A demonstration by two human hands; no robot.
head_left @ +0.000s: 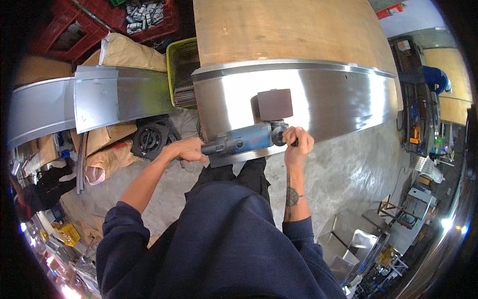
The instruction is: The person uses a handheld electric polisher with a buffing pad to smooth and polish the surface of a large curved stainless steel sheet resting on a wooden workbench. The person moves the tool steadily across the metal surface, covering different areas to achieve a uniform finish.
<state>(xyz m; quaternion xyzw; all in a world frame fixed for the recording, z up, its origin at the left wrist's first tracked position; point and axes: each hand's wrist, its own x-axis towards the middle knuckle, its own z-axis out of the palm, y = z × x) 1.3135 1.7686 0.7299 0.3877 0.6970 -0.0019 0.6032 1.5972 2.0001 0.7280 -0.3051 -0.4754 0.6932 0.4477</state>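
A blue and black handheld drum sander (249, 138) lies across the near part of a shiny metal sheet (338, 99). Its brown abrasive drum (277, 103) points away from me and appears to rest against the sheet's face. At the tool's rear end, my left hand (185, 149) is closed round the black handle. My right hand (298, 141) grips the dark side handle near the gear head, fingers wrapped round it. Whether the drum is spinning cannot be told.
Behind the sheet is a wooden board (294, 30). A yellow-green crate (174, 74) and other metal sheets (119, 94) stand left, with a black fan-like part (149, 138) below. Red crates (149, 30) hold metal pieces. Another person (435, 79) is at the far right.
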